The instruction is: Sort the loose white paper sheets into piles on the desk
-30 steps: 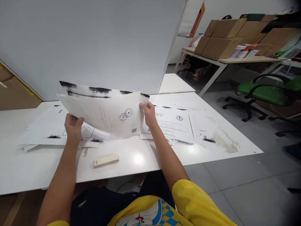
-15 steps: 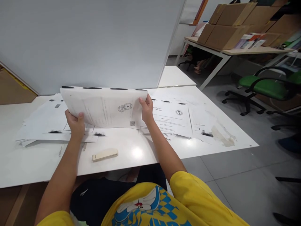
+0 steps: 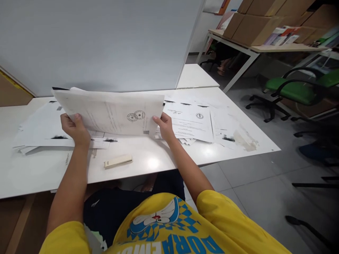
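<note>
I hold a stack of white printed sheets (image 3: 113,111) above the white table (image 3: 148,165), lying nearly flat with its top sheet facing me; two round stamps and a small code mark show near its right end. My left hand (image 3: 74,128) grips the stack's left edge, thumb on top. My right hand (image 3: 164,127) grips the lower right corner. Under and around the stack more printed sheets lie spread on the table: a pile on the left (image 3: 39,130) and overlapping pages on the right (image 3: 193,121).
A small cream stapler-like object (image 3: 118,161) lies near the table's front edge. A grey partition (image 3: 106,42) stands behind the table. To the right are a green office chair (image 3: 291,91) and a desk with cardboard boxes (image 3: 254,24).
The stack has been lowered and tilted flatter toward the table, its sheets squared together. Both hands kept their grip and came down with it; my view dipped too.
</note>
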The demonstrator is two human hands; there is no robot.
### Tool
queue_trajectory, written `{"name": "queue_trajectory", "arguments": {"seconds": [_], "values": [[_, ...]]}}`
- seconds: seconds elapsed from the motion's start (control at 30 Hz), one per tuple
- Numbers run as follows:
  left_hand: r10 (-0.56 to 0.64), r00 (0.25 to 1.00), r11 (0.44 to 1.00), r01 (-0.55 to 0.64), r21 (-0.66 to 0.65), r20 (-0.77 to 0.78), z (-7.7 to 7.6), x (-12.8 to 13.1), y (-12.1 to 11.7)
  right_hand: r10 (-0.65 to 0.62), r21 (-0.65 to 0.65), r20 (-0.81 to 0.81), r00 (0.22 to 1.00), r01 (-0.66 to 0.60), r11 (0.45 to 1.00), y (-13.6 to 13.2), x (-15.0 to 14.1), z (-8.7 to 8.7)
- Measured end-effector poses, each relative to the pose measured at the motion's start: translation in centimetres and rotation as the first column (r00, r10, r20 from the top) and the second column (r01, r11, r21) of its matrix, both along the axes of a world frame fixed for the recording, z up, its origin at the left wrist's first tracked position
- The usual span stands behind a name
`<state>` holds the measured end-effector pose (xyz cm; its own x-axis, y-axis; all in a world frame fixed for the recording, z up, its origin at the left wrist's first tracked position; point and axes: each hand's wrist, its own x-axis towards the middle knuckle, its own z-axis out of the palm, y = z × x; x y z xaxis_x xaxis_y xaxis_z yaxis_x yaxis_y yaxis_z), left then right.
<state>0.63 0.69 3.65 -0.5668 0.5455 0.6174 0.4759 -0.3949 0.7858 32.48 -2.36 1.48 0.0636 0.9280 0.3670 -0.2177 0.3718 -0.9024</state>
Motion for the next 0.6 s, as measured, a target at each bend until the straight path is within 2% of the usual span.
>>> {"name": "queue_trajectory", "arguments": {"seconds": [0.1, 0.2, 0.27, 0.33, 0.43, 0.5, 0.6], "values": [[0.023, 0.999, 1.0, -0.023, -0.011, 0.033, 0.4, -0.1, 0.2, 0.088, -0.07, 0.014, 0.996, -0.087, 0.994, -0.5, 0.4, -0.5], [-0.024, 0.999, 1.0, 0.024, 0.003, 0.034, 0.4, -0.6, 0.7, 0.066, -0.147, 0.06, 0.996, -0.057, 0.988, -0.2, 0.6, -0.4], [-0.126, 0.991, 0.992, 0.126, 0.006, 0.048, 0.4, -1.1, 0.9, 0.045, -0.163, 0.083, 0.996, -0.032, 0.986, -0.2, 0.8, -0.2], [-0.278, 0.955, 0.959, 0.281, -0.021, 0.101, 0.5, -1.5, 0.8, 0.054, -0.168, 0.099, 0.994, -0.037, 0.985, -0.8, 1.4, -0.2], [-0.459, 0.865, 0.858, 0.49, -0.15, 0.203, 1.1, -1.1, -0.8, 0.016, -0.194, 0.113, 0.994, 0.006, 0.981, -3.1, 3.2, -0.9], [-0.499, 0.828, 0.788, 0.556, -0.265, 0.255, 1.8, -0.2, -2.6, -0.03, -0.25, 0.122, 0.992, 0.06, 0.966, -5.4, 5.1, -1.5], [-0.539, 0.778, 0.61, 0.625, -0.487, 0.323, 2.8, 2.1, -5.7, -0.036, -0.393, 0.154, 0.987, 0.095, 0.915, -9.0, 8.7, -2.2]]}}
